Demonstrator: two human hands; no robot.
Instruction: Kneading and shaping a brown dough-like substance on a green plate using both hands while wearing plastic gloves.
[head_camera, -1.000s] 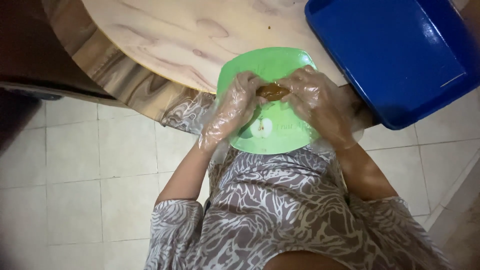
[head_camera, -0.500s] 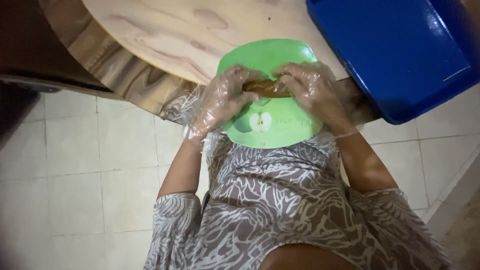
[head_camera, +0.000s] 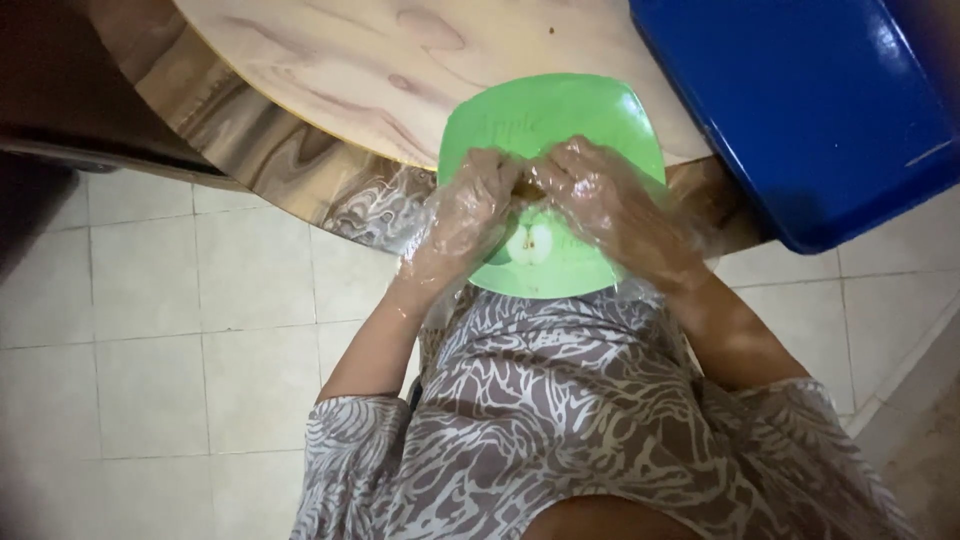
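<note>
Round pale wood-grain table (head_camera: 330, 60) over cream floor tiles (head_camera: 150, 300). Square green plastic plate (head_camera: 590, 110) at its edge; my gloved left hand (head_camera: 465, 215) and right hand (head_camera: 600, 195) pinch a small brown food piece (head_camera: 525, 187) above it. Blue plastic tub (head_camera: 800, 110) alongside.

The square plastic plate (head_camera: 590, 110) is bright green, with a pale cut-apple picture printed near its lower edge. The small piece of food (head_camera: 524, 187) pinched between the hands is brownish orange. Both the left hand (head_camera: 462, 215) and the right hand (head_camera: 607, 200) wear clear, glossy plastic gloves. The round wooden worktop (head_camera: 380, 70) is pale beige with darker swirling grain and a brown-streaked rim. The rectangular plastic tub (head_camera: 800, 110) is deep blue. The dress (head_camera: 560, 420) shows white squiggles on grey-brown. The tiled floor (head_camera: 150, 340) is off-white.
</note>
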